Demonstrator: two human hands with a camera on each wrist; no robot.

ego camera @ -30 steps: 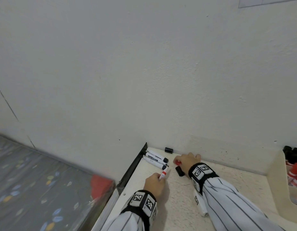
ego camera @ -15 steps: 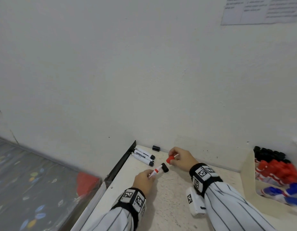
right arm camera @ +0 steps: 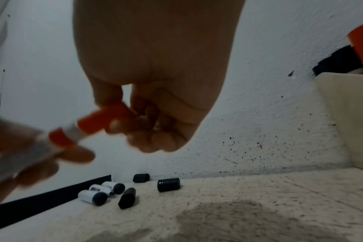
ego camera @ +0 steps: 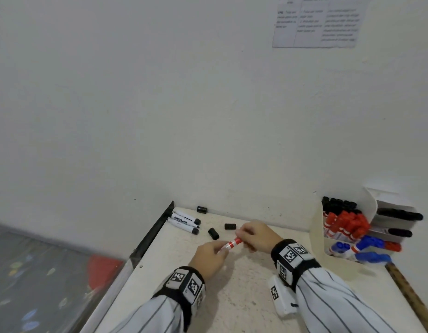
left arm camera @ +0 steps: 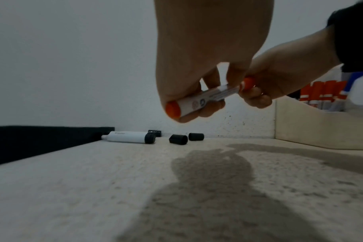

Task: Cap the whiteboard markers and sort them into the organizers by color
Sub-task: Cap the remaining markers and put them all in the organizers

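Since half a second ago, my two hands have come together and the red cap now sits on the tip of the red marker (ego camera: 231,244), where earlier the cap and marker were apart.

I see a plain white wall (ego camera: 184,104) filling most of the head view, with a printed sheet (ego camera: 318,21) taped high at its right. Below it lies a speckled cream table (ego camera: 244,296), with a black strip (ego camera: 152,233) along its left edge.

At the table's right edge stands a cream organizer (ego camera: 316,234) holding black, red and blue markers in separate groups.

My left hand (ego camera: 209,257) has its fingers curled around the marker's white barrel; my right hand (ego camera: 258,237) pinches the red cap (right arm camera: 103,118) at the other end. The marker is held above the table's middle, just off the surface.

Near the far left corner lie two uncapped black markers (ego camera: 184,221), side by side. Three loose black caps (ego camera: 213,233) lie near them, one against the wall.
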